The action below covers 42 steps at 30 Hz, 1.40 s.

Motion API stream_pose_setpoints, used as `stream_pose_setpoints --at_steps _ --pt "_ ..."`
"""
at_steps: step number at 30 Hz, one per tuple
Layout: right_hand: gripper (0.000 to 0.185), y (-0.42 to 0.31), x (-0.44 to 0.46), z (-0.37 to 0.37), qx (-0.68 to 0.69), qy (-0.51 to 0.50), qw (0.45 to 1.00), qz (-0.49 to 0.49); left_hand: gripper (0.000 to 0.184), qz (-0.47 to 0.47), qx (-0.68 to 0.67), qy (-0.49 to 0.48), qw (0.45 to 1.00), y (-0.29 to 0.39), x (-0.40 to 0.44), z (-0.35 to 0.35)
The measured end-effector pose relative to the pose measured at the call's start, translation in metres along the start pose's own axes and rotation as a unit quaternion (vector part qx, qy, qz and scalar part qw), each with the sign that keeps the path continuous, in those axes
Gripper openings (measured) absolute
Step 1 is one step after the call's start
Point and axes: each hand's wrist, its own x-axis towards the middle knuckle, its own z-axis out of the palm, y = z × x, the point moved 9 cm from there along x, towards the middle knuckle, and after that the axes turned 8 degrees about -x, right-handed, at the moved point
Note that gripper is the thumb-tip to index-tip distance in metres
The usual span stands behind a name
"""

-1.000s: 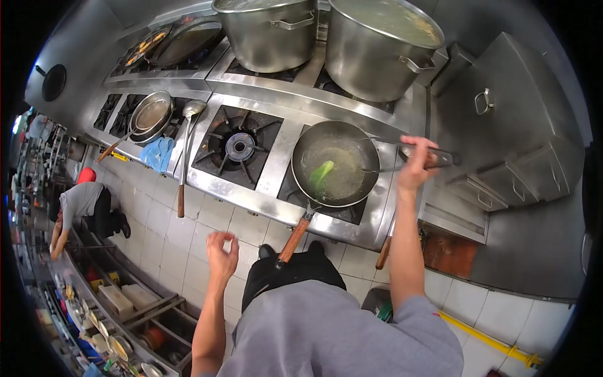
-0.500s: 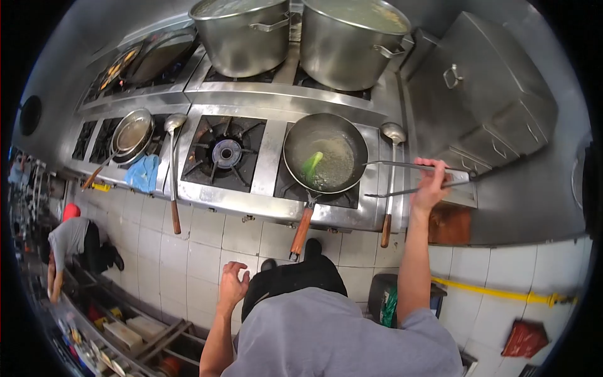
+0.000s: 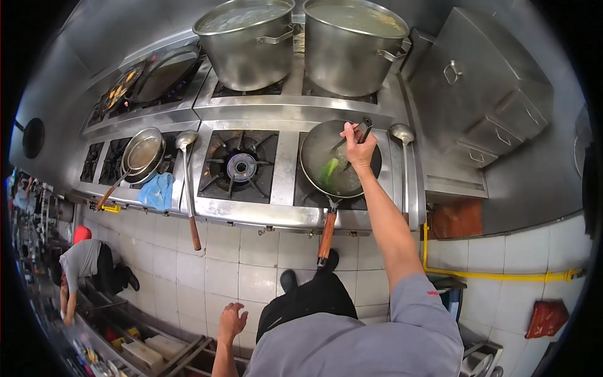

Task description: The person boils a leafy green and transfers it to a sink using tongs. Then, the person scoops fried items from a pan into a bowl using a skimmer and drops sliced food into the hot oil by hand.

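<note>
My right hand (image 3: 360, 149) is closed around dark metal tongs (image 3: 367, 123), above the frying pan. The tongs' arms reach down into the pan, partly hidden by my hand. In the frying pan (image 3: 316, 139) lies a green piece of vegetable (image 3: 327, 171) in liquid, near the left side. The pan sits on the right front burner, its wooden handle (image 3: 327, 235) pointing towards me. My left hand (image 3: 232, 322) hangs low beside my body over the floor, fingers loosely bent and apart, with nothing in it.
Two large stockpots (image 3: 247, 53) stand on the back burners. A ladle (image 3: 187, 163) lies left of the bare burner (image 3: 240, 166), another ladle (image 3: 402, 144) right of the pan. A strainer (image 3: 143, 151) and blue cloth (image 3: 157, 191) are further left. A person (image 3: 81, 261) bends at lower left.
My right hand has moved left with the tongs, from beside the pan to over it. The tongs now point down into the pan. The view has shifted slightly.
</note>
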Motion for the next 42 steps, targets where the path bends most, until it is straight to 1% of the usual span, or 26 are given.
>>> stream_pose_setpoints --at_steps 4,7,9,12,13,16,18,20,21,23,24,25,26,28,29,30,31,32,33,34,35,37,39,40,41,42 --pt "0.025 0.03 0.008 0.013 -0.01 -0.004 1.0 -0.015 0.025 -0.032 -0.022 -0.035 0.999 -0.003 -0.015 0.031" --pt "0.029 0.048 0.015 0.01 -0.016 -0.007 0.999 0.03 0.027 -0.084 -0.07 -0.059 0.992 0.013 -0.003 0.047" --pt "0.034 0.062 0.02 0.001 0.003 0.006 0.996 0.084 0.027 -0.076 -0.073 -0.061 0.993 0.034 0.016 0.054" --pt "0.036 0.051 0.025 -0.025 0.026 0.044 0.993 0.111 0.024 -0.029 -0.094 -0.044 0.994 0.076 0.053 0.054" --pt "0.036 0.044 0.029 -0.036 0.023 0.05 0.993 0.108 0.024 -0.022 -0.093 -0.048 0.994 0.086 0.068 0.057" --pt "0.035 0.016 0.036 -0.08 0.072 0.102 0.99 0.07 0.023 0.053 -0.128 -0.047 0.989 0.113 0.118 0.075" --pt "0.035 -0.009 0.04 -0.117 0.07 0.137 0.987 0.043 0.021 0.013 -0.276 -0.078 0.958 0.106 0.159 0.108" --pt "0.034 -0.047 0.039 -0.159 0.1 0.177 0.979 0.01 0.025 -0.015 -0.314 -0.112 0.943 0.08 0.204 0.16" --pt "0.034 -0.067 0.036 -0.182 0.083 0.2 0.976 0.001 0.025 0.002 -0.308 -0.135 0.942 0.085 0.219 0.174" --pt "0.037 -0.113 0.021 -0.237 0.107 0.272 0.955 -0.038 0.036 -0.162 -0.446 -0.126 0.871 0.076 0.25 0.206" --pt "0.038 -0.138 0.007 -0.266 0.087 0.298 0.949 -0.05 0.039 -0.198 -0.539 -0.137 0.807 0.069 0.266 0.229" --pt "0.036 -0.195 -0.031 -0.326 0.041 0.356 0.927 -0.108 0.041 -0.231 -0.606 -0.186 0.738 0.071 0.287 0.266" --pt "0.036 -0.221 -0.052 -0.356 0.04 0.374 0.918 -0.128 0.033 -0.255 -0.593 -0.212 0.734 0.053 0.301 0.292" --pt "0.037 -0.271 -0.108 -0.414 0.008 0.418 0.895 -0.155 0.026 -0.232 -0.616 -0.289 0.695 0.062 0.307 0.301" --pt "0.04 -0.298 -0.141 -0.441 -0.054 0.446 0.877 -0.17 0.022 -0.229 -0.664 -0.37 0.607 0.057 0.317 0.324" --pt "0.041 -0.325 -0.176 -0.465 -0.11 0.48 0.853 -0.172 0.02 -0.202 -0.6 -0.35 0.691 0.024 0.339 0.339" --pt "0.042 -0.353 -0.214 -0.484 -0.165 0.514 0.824 -0.172 0.02 -0.299 -0.59 -0.264 0.702 0.065 0.298 0.299" --pt "0.042 -0.379 -0.252 -0.502 -0.183 0.549 0.798 -0.168 0.02 -0.286 -0.674 -0.317 0.603 0.015 0.352 0.365" --pt "0.04 -0.405 -0.289 -0.517 -0.217 0.569 0.775 -0.166 0.02 -0.307 -0.544 -0.253 0.739 0.008 0.349 0.347" --pt "0.038 -0.431 -0.327 -0.528 -0.214 0.595 0.753 -0.18 0.017 -0.282 -0.565 -0.233 0.739 0.037 0.327 0.323" --pt "0.037 -0.454 -0.364 -0.537 -0.209 0.617 0.733 -0.194 0.014 -0.237 -0.387 -0.251 0.855 0.053 0.326 0.306" --pt "0.036 -0.497 -0.442 -0.554 -0.238 0.646 0.69 -0.224 0.016 -0.195 -0.419 -0.325 0.825 0.055 0.344 0.325" --pt "0.035 -0.539 -0.517 -0.555 -0.271 0.703 0.612 -0.24 0.019 -0.237 -0.452 -0.276 0.814 0.053 0.344 0.325" --pt "0.034 -0.551 -0.549 -0.557 -0.283 0.723 0.58 -0.247 0.019 -0.234 -0.441 -0.291 0.816 0.059 0.343 0.328" --pt "0.038 -0.561 -0.585 -0.562 -0.279 0.753 0.56 -0.205 0.022 -0.223 -0.409 -0.289 0.837 0.063 0.343 0.323" --pt "0.039 -0.577 -0.617 -0.56 -0.308 0.762 0.533 -0.202 0.027 -0.211 -0.378 -0.285 0.855 0.067 0.342 0.317"
